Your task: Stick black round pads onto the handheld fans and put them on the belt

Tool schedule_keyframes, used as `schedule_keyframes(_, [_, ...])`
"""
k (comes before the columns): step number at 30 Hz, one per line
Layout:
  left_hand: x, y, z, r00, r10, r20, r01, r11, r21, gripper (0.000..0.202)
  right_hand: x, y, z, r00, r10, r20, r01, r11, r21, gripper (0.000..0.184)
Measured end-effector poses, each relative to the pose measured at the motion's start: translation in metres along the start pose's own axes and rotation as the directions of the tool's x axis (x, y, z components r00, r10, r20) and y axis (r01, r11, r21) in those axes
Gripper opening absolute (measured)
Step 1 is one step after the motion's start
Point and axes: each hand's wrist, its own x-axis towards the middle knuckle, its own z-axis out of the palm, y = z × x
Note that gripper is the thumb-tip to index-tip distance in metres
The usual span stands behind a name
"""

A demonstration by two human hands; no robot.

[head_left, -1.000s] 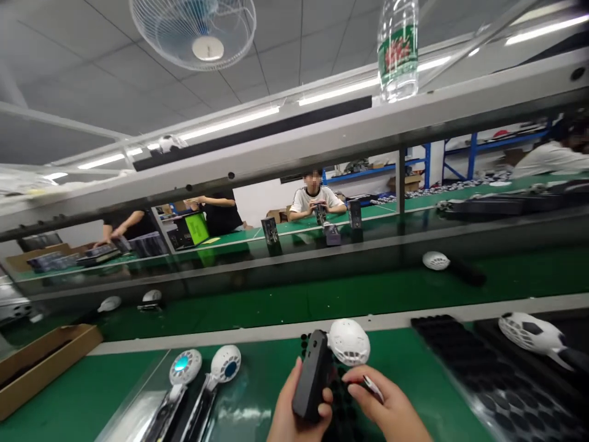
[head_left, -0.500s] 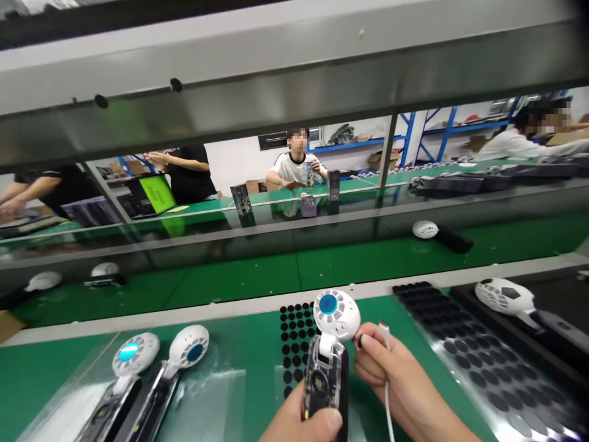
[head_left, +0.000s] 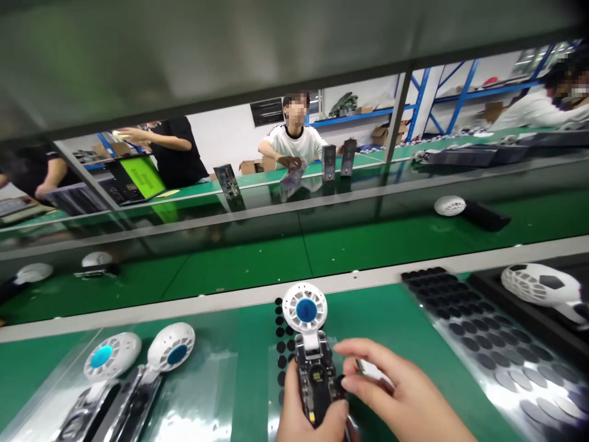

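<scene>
My left hand [head_left: 317, 423] is wrapped round the dark, transparent-fronted handle of a handheld fan [head_left: 317, 374]. The fan's round white head [head_left: 291, 305] points up and has a blue disc in its centre. To the right, my right hand [head_left: 400, 387] keeps a white USB cable [head_left: 378, 372] between its fingers, the metal plug showing. Its thumb and forefinger are apart; a small black round pad [head_left: 340, 381] is at the thumb tip, beside the handle. Whether the pad touches the fan I cannot tell. Behind the fan lies a sheet of black round pads [head_left: 281, 345].
Two similar fans [head_left: 171, 347] lie on clear plastic at left. At right are another sheet of black discs [head_left: 488, 341] and a football-patterned fan [head_left: 543, 285] in a dark tray. Beyond the ledge, a green conveyor [head_left: 257, 264] carries more fans. Co-workers sit and stand opposite.
The fan in my left hand has turned its face more toward me. My right thumb and forefinger have parted, and the cable plug has tipped lower. The view has shifted.
</scene>
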Motion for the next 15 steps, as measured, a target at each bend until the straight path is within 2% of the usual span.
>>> schedule_keyframes(3, [0.002,-0.007,-0.004,1.0,0.018,-0.008,-0.017,1.0,0.025,0.085,-0.002,0.001,0.001,0.994,-0.112,0.014,0.113,0.972,-0.206,0.009])
schedule_keyframes(5, [0.002,-0.013,-0.005,0.999,0.029,0.031,-0.029,0.999,-0.019,0.089,-0.001,0.0,0.003,0.982,-0.187,0.035,0.19,0.954,-0.232,0.016])
schedule_keyframes(7, [0.001,-0.014,-0.004,0.997,0.04,0.062,-0.036,0.997,-0.061,0.087,-0.001,-0.001,0.005,0.981,-0.193,0.035,0.196,0.949,-0.245,0.02])
schedule_keyframes(10, [-0.004,-0.006,0.002,0.999,0.051,0.008,-0.051,0.998,-0.048,0.08,-0.004,-0.003,0.009,0.984,-0.17,0.047,0.176,0.932,-0.316,0.024])
schedule_keyframes(13, [-0.011,0.01,0.01,0.996,0.05,-0.08,-0.044,0.997,0.064,0.072,-0.007,-0.008,0.011,0.98,-0.18,0.078,0.197,0.903,-0.383,0.029])
schedule_keyframes(15, [-0.015,0.02,0.013,0.996,0.04,-0.085,-0.029,0.992,0.124,0.067,-0.008,-0.011,0.012,0.979,-0.181,0.096,0.205,0.884,-0.42,0.031])
